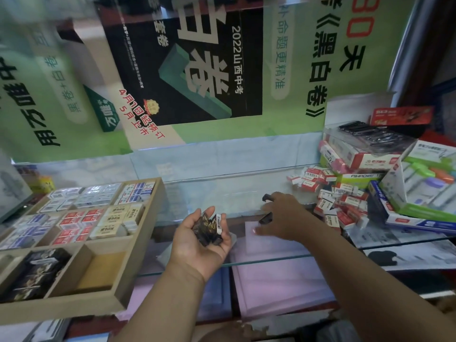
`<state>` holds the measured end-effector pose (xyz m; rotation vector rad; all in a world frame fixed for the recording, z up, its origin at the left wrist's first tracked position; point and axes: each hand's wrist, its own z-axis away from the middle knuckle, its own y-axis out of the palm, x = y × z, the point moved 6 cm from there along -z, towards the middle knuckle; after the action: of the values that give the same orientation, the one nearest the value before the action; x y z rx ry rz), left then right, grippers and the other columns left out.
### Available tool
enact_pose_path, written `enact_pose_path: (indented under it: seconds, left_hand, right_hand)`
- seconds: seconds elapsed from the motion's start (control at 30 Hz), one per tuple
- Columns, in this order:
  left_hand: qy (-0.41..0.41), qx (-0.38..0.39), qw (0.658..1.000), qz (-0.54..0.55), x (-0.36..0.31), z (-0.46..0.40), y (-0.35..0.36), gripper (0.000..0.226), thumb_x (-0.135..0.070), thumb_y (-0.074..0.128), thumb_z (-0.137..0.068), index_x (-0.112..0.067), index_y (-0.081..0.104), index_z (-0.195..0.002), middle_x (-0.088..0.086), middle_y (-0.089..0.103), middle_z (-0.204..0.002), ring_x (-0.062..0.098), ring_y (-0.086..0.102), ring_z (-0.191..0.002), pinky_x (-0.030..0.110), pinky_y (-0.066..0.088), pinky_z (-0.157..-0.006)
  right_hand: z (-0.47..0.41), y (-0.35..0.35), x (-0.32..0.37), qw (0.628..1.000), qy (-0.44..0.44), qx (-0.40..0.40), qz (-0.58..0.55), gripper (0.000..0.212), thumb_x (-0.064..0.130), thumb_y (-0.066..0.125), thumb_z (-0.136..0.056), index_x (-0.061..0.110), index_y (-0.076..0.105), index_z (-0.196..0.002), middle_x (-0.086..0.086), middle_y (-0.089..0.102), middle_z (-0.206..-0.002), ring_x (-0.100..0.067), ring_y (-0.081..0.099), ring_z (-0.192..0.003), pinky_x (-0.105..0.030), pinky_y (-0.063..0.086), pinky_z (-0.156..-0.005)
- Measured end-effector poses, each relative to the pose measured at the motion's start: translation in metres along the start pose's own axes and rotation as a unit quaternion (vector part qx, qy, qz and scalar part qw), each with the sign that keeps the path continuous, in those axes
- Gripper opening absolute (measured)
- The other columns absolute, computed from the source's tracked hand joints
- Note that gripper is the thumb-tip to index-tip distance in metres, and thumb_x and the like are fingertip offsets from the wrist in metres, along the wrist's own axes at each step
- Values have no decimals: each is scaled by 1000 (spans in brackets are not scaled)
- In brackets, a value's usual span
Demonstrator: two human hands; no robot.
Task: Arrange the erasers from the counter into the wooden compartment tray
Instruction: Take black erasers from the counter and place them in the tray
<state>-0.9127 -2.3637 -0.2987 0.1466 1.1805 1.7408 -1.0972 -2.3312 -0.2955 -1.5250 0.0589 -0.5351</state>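
My left hand (201, 239) cups black erasers (207, 228), right hand (281, 215) fingers a black eraser (266, 219); tray (138, 253) w/ 1 bare compartment lies left, nearer left hand.

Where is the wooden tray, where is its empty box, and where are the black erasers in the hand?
wooden tray (158, 208): head view, right side wall.
empty compartment (103, 270): head view, bare floor.
black erasers (206, 230): head view, middle of the bunch in the left palm.

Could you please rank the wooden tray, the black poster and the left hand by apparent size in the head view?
1. Black poster
2. Wooden tray, though nearer to the camera
3. Left hand, clearly smallest
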Motion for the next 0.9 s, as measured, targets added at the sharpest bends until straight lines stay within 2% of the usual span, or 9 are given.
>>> enact_pose_path:
  seconds: [0.13,0.2,0.27,0.37,0.47,0.53,0.7,0.8,0.9]
  left_hand:
    - [1,1,1000,0,-4,8,-6,22,-30,57,-90,-11,69,-89,14,64,-109,21,61,-68,21,48,-48]
    - [0,-2,1000,2,-7,13,-10,22,-29,58,-90,-11,69,-87,15,65,-105,21,61,-68,22,48,-48]
    - [-2,-7,1000,2,-9,17,-14,22,-29,58,-89,-11,69,-86,16,65,-101,21,60,-67,21,48,-49]
    - [0,-6,1000,3,-12,21,-16,21,-28,59,-88,-11,70,-85,16,65,-96,21,60,-64,22,48,-47]
    - [1,-4,1000,1,-15,23,-18,21,-28,59,-87,-11,70,-84,16,66,-95,21,61,-62,22,48,-47]
    - [3,-5,1000,0,-16,24,-19,21,-28,59,-87,-11,71,-84,16,66,-95,21,61,-62,22,48,-48]
    - [2,-14,1000,-1,-12,27,-22,21,-28,60,-87,-11,72,-86,17,67,-93,21,62,-67,23,48,-47]
    - [4,-16,1000,1,-15,28,-22,20,-27,61,-87,-10,71,-86,16,67,-89,21,60,-67,23,49,-47]
    - [8,-24,1000,16,-15,26,-23,21,-26,63,-86,-7,70,-84,16,64,-92,23,62,-74,26,55,-55]
  right_hand:
    - [-1,-1,-7,999,-16,-30,-27,58,61,71,-68,32,62,-118,-4,44,-124,-25,43,-117,-33,36,-102]
    - [-8,-3,-9,997,-20,-58,-55,40,53,76,-68,29,70,-99,-6,55,-112,-21,53,-98,-25,44,-83]
    - [-14,-5,-10,992,-15,-82,-94,21,41,80,-68,26,70,-76,-10,60,-96,-16,56,-77,-17,37,-59]
    - [-15,-6,-8,989,-15,-89,-116,24,31,82,-68,29,59,-61,-11,59,-91,-17,56,-75,-14,34,-56]
    - [-14,-21,-3,982,-26,-127,-138,18,27,79,-73,26,61,-69,-8,54,-98,-19,53,-86,-20,38,-73]
    - [-18,-34,-3,977,-5,-159,-142,16,29,76,-76,20,64,-80,-7,50,-102,-18,51,-89,-25,38,-75]
    - [-27,-24,3,998,14,-46,26,34,35,64,-86,12,54,-109,-8,59,-112,-25,54,-105,-28,31,-76]
    - [-24,-24,12,998,-23,-50,7,21,25,65,-84,15,52,-97,-5,62,-101,-23,56,-97,-27,28,-65]
    - [-15,-32,32,980,-65,-66,-173,20,21,75,-77,16,57,-84,-2,61,-84,-18,58,-79,-20,38,-60]
